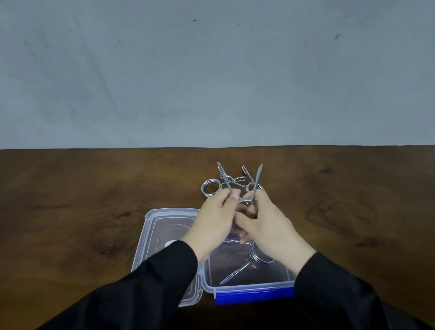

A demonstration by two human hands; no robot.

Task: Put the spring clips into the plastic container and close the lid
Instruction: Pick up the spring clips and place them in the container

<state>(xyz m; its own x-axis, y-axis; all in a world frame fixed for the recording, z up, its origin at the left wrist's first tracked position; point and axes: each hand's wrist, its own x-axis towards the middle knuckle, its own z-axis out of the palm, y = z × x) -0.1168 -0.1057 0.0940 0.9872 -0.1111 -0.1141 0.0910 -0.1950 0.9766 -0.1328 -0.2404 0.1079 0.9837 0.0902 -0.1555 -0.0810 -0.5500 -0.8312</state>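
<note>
A clear plastic container (251, 286) with a blue front clasp stands open near the table's front edge, and one metal spring clip (261, 259) lies inside it. Its clear lid (161, 224) lies flat just to its left. Above the container's far end, my left hand (211, 222) and my right hand (269, 225) both pinch the handles of a spring clip (248, 198) whose wire arms point up. Behind my hands, more spring clips (210, 189) lie tangled on the table, partly hidden by my fingers.
The dark wooden table (76, 208) stretches wide to the left and right. A grey wall (207, 65) rises directly behind its far edge. Black sleeves cover both forearms.
</note>
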